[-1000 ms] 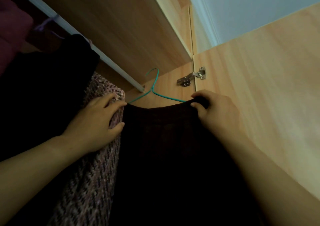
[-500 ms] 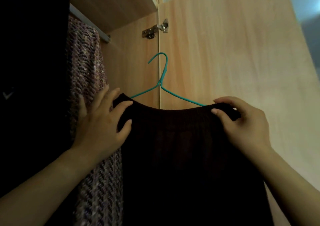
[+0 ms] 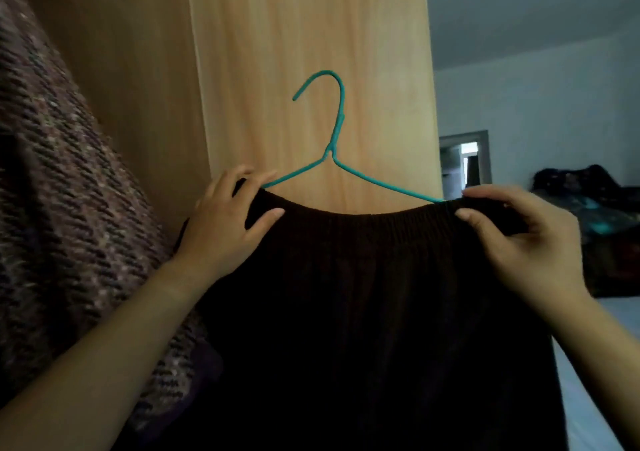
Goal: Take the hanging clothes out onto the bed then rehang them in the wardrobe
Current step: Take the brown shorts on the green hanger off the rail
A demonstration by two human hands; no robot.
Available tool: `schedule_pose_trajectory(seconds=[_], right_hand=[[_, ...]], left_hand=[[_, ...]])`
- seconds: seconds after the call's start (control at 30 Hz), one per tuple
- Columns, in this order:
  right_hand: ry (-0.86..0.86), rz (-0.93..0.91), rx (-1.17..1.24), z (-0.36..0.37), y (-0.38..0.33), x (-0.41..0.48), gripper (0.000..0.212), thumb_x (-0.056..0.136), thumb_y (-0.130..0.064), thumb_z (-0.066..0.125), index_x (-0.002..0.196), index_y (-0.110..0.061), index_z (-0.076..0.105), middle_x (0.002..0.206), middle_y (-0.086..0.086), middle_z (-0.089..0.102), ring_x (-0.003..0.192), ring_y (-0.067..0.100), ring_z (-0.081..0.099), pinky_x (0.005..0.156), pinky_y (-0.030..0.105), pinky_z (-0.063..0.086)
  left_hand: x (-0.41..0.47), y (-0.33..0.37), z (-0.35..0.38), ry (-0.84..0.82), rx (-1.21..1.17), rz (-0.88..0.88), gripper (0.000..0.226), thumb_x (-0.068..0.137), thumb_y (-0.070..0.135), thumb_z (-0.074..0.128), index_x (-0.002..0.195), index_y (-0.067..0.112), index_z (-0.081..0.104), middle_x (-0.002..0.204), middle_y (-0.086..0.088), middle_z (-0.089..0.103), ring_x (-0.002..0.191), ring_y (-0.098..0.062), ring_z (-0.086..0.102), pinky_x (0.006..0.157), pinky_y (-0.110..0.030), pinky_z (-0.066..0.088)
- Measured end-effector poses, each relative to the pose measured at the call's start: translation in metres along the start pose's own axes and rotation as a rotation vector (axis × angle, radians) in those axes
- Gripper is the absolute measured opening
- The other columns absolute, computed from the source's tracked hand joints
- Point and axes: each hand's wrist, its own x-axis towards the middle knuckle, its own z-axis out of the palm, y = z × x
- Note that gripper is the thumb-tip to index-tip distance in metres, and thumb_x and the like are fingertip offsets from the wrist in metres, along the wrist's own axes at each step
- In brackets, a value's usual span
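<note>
Two hands hold the skirt (image 3: 381,312) by its waistband: my left hand (image 3: 225,232) grips the end left of the hanger (image 3: 334,139), my right hand (image 3: 519,242) pinches the end right of it, fingers (image 3: 481,220) curled round the cloth. A second ago the hook was up inside the wardrobe (image 3: 121,52); now it hangs free before the door (image 3: 311,35), so I judge the skirt ready for the bed (image 3: 616,329), well right of the hanger. A knit (image 3: 69,208) left of the hanger crowds my left arm.

Both forearms were raised. The left hand (image 3: 225,232) gripped the top left corner of the dark garment (image 3: 363,312); the right hand (image 3: 519,246) pinched its top right corner.
</note>
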Motion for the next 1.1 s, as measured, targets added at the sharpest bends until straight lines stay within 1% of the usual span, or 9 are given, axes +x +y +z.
schedule_pose_trajectory(seconds=[0.07,0.17,0.3,0.37,0.53,0.63,0.77,0.97,1.1], right_hand=[[-0.020,0.018,-0.012,-0.035,0.015,-0.020,0.019,0.080,-0.014,0.072,0.096,-0.024,0.068,0.093,-0.026,0.059,0.087,-0.012,0.057,0.083,0.006,0.040],[-0.080,0.065,-0.036,-0.095,0.047,-0.062,0.016,0.080,-0.014,0.072,0.095,-0.020,0.068,0.094,-0.024,0.059,0.089,-0.016,0.055,0.085,0.007,0.039],[-0.144,0.157,-0.109,-0.192,0.095,-0.115,0.015,0.081,-0.018,0.071,0.096,-0.018,0.069,0.095,-0.017,0.062,0.091,-0.006,0.059,0.087,0.010,0.042],[-0.161,0.203,-0.194,-0.245,0.116,-0.140,0.017,0.081,-0.017,0.071,0.097,-0.012,0.070,0.096,-0.013,0.062,0.091,-0.003,0.057,0.088,0.009,0.041],[-0.195,0.339,-0.380,-0.377,0.155,-0.188,0.020,0.082,-0.018,0.071,0.098,-0.007,0.069,0.096,-0.010,0.062,0.092,-0.003,0.055,0.088,0.007,0.038],[-0.218,0.427,-0.478,-0.449,0.167,-0.208,0.022,0.083,-0.022,0.068,0.099,-0.007,0.069,0.096,-0.007,0.063,0.091,-0.001,0.056,0.088,0.009,0.039],[-0.230,0.536,-0.613,-0.535,0.178,-0.234,0.022,0.083,-0.022,0.069,0.101,-0.009,0.068,0.096,-0.007,0.063,0.091,-0.001,0.056,0.088,0.009,0.038],[-0.197,0.611,-0.762,-0.625,0.204,-0.259,0.023,0.082,-0.021,0.069,0.100,-0.006,0.069,0.095,-0.004,0.063,0.091,-0.003,0.057,0.089,0.012,0.040],[-0.205,0.605,-0.835,-0.668,0.249,-0.256,0.024,0.082,-0.021,0.071,0.101,-0.006,0.069,0.096,-0.003,0.064,0.093,-0.012,0.054,0.090,0.012,0.040]], left_hand=[[-0.014,0.033,0.013,-0.047,-0.078,-0.011,0.060,0.083,0.059,0.038,0.128,0.020,0.051,0.118,-0.007,0.047,0.107,-0.027,0.052,0.091,-0.040,0.044],[-0.050,0.100,0.041,-0.052,-0.135,0.003,0.050,0.085,0.054,0.041,0.114,0.017,0.058,0.103,-0.008,0.047,0.090,-0.027,0.053,0.072,-0.039,0.046],[-0.095,0.206,0.084,-0.040,-0.251,-0.038,0.040,0.091,0.042,0.043,0.104,0.011,0.066,0.092,-0.008,0.053,0.078,-0.027,0.055,0.060,-0.035,0.044],[-0.112,0.265,0.104,-0.041,-0.307,-0.056,0.036,0.092,0.037,0.046,0.102,0.010,0.068,0.091,-0.009,0.055,0.077,-0.028,0.057,0.060,-0.039,0.047],[-0.143,0.402,0.154,-0.090,-0.474,-0.010,0.028,0.094,0.030,0.052,0.100,0.009,0.069,0.088,-0.010,0.056,0.074,-0.024,0.055,0.057,-0.034,0.043],[-0.156,0.474,0.180,-0.143,-0.588,0.019,0.028,0.095,0.030,0.052,0.100,0.009,0.069,0.088,-0.009,0.054,0.070,-0.020,0.052,0.055,-0.030,0.040],[-0.176,0.569,0.211,-0.239,-0.779,0.033,0.026,0.093,0.030,0.054,0.097,0.010,0.070,0.087,-0.008,0.054,0.072,-0.014,0.049,0.056,-0.032,0.045],[-0.197,0.680,0.257,-0.402,-0.999,0.020,0.030,0.092,0.035,0.050,0.097,0.012,0.070,0.089,-0.005,0.054,0.077,-0.013,0.052,0.055,-0.036,0.050],[-0.190,0.743,0.300,-0.443,-1.069,0.008,0.030,0.092,0.034,0.051,0.097,0.012,0.070,0.090,-0.005,0.055,0.078,-0.014,0.054,0.058,-0.031,0.047]])
